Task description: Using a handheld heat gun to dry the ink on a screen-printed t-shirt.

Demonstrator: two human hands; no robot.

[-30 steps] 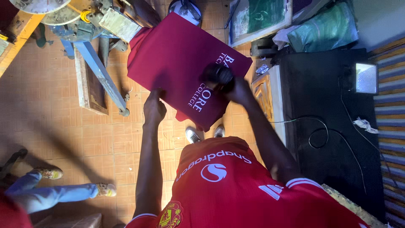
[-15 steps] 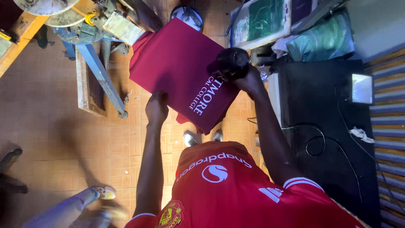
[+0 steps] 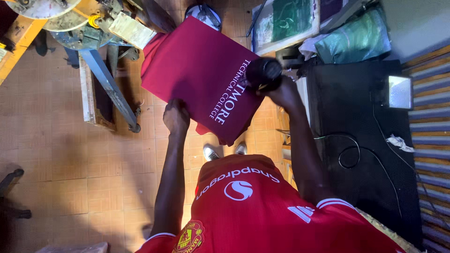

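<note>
A maroon garment (image 3: 197, 70) with white lettering is stretched flat over a board in front of me, above the tiled floor. My left hand (image 3: 176, 117) grips its near lower edge. My right hand (image 3: 282, 92) is closed around a black round-headed tool (image 3: 262, 72), held at the garment's right edge just beside the start of the lettering. My red sports shirt (image 3: 262, 211) fills the bottom of the view, and my white shoes (image 3: 222, 151) show below the garment.
A metal machine on a blue leg (image 3: 108, 84) stands at the upper left, touching the garment's far corner. A black table (image 3: 361, 140) with cables and a small lit device (image 3: 399, 92) is on the right. Framed screens (image 3: 286, 21) lean at the top. A dark chair base (image 3: 11, 180) sits at the left.
My right hand has carried the black tool rightward off the lettering to the garment's edge. The garment has shifted up and right. Another person's legs at lower left have left the view.
</note>
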